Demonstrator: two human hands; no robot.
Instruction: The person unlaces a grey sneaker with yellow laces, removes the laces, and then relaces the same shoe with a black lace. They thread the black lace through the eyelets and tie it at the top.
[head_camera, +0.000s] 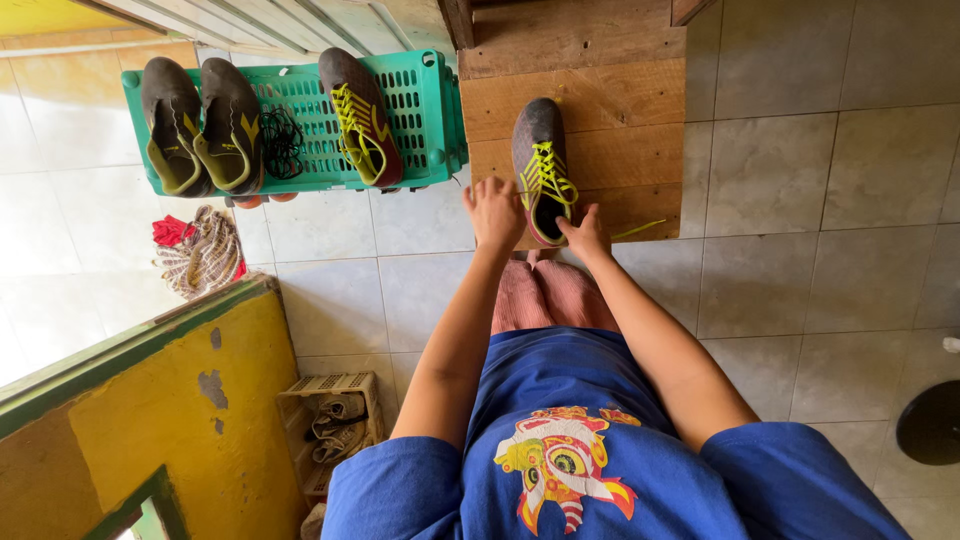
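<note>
Our left hand (495, 210) pinched the yellow lace of the dark maroon boot (541, 170) on the wooden bench (640, 120); our right hand (584, 234), fingers curled, gripped its heel. We judged a hard tug could drag the boot off the edge.

left hand (495, 212): fingertips hidden against the boot (541, 170).
dark round object (930, 423): cut off by the right edge.
small crate (335, 425): contents too small to tell.

No packages, labels, signs (or screens)
</note>
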